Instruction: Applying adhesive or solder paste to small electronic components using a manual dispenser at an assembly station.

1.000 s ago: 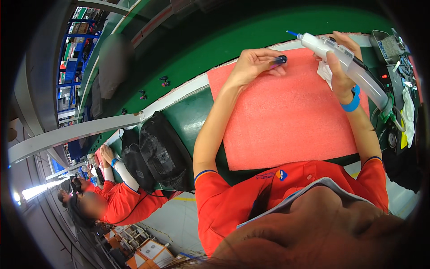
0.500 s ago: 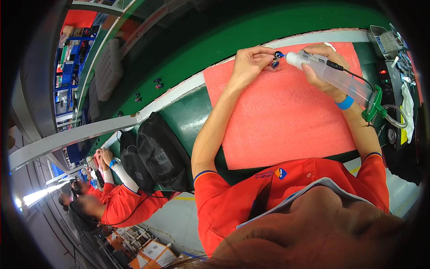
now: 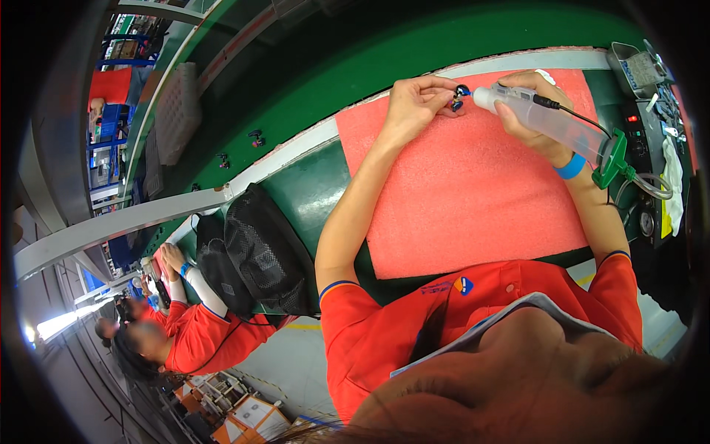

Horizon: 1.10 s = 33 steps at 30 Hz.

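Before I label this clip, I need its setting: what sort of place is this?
Probably a factory assembly line: small dark parts lie spaced along a green strip, the right hand holds a syringe-like dispenser, and a nearby co-worker also wears a red shirt.

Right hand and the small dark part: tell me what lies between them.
The head view shows the white front end and blue tip of the syringe.

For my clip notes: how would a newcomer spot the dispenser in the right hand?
Find the pink foam mat. Over its upper right, the right hand holds the dispenser, a translucent tube. Its length and green end cap set it apart from the small dark part in the left hand.
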Available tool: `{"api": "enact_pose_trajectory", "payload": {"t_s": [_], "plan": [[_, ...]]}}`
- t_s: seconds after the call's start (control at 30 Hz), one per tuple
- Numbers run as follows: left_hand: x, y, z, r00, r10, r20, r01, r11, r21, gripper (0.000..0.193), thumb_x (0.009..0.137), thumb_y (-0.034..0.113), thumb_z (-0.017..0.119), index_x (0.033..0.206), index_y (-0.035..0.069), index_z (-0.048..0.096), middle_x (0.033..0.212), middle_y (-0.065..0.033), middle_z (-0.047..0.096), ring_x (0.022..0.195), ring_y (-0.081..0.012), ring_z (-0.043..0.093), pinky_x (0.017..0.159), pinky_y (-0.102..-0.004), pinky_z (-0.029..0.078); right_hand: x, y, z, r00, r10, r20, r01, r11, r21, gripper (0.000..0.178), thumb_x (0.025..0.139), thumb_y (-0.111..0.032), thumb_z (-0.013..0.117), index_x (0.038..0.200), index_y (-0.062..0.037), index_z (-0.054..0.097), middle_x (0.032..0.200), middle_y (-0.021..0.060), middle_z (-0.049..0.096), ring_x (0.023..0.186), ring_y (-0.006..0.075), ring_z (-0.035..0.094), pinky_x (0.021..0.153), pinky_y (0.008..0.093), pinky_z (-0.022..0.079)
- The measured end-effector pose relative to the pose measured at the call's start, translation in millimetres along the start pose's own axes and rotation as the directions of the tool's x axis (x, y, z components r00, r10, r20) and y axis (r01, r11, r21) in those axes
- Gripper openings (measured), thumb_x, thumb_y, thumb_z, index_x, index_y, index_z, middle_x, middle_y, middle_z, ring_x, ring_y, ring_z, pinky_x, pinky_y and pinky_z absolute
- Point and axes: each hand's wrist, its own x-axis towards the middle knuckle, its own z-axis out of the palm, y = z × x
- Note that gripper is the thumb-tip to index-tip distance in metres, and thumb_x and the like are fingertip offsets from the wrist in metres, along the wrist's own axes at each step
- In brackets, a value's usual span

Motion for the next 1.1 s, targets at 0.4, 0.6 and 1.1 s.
{"api": "enact_pose_trajectory", "payload": {"t_s": [0.4,0.6,1.1], "plan": [[21,17,-20,0.95,0.18,-0.255,-0.052,0.897,0.438,0.015,0.075,0.003,0.055,0.088,-0.004,0.057,0.082,-0.0137,0.06,0.067,-0.0191,0.061,0.058,-0.0263,0.049,8,-1,-1,0.915,0.343,-0.213,-0.149,0.777,0.612,0.026,0.073,-0.006,0.058,0.098,0.0,0.051,0.091,0.0092,0.053,0.073,0.0132,0.055,0.065,0.0241,0.045],[36,5,-55,0.776,0.629,-0.048,-0.124,0.227,0.966,0.012,0.07,0.002,0.056,0.081,0.001,0.06,0.081,-0.0139,0.059,0.077,-0.0267,0.057,0.067,-0.0328,0.045,8,16,1,0.923,0.308,-0.229,-0.169,0.863,0.477,0.029,0.075,-0.006,0.058,0.102,-0.0016,0.051,0.093,0.009,0.051,0.075,0.013,0.054,0.065,0.0239,0.045],[166,83,-48,0.697,0.688,0.201,-0.166,-0.118,0.979,0.015,0.071,0.008,0.052,0.084,0.005,0.059,0.085,-0.0119,0.057,0.09,-0.0292,0.047,0.073,-0.0402,0.041,16,-2,-13,0.943,0.117,-0.312,-0.057,0.98,0.192,0.033,0.07,-0.003,0.061,0.101,-0.0022,0.051,0.095,0.0097,0.053,0.085,0.0169,0.052,0.073,0.0245,0.041]]}}
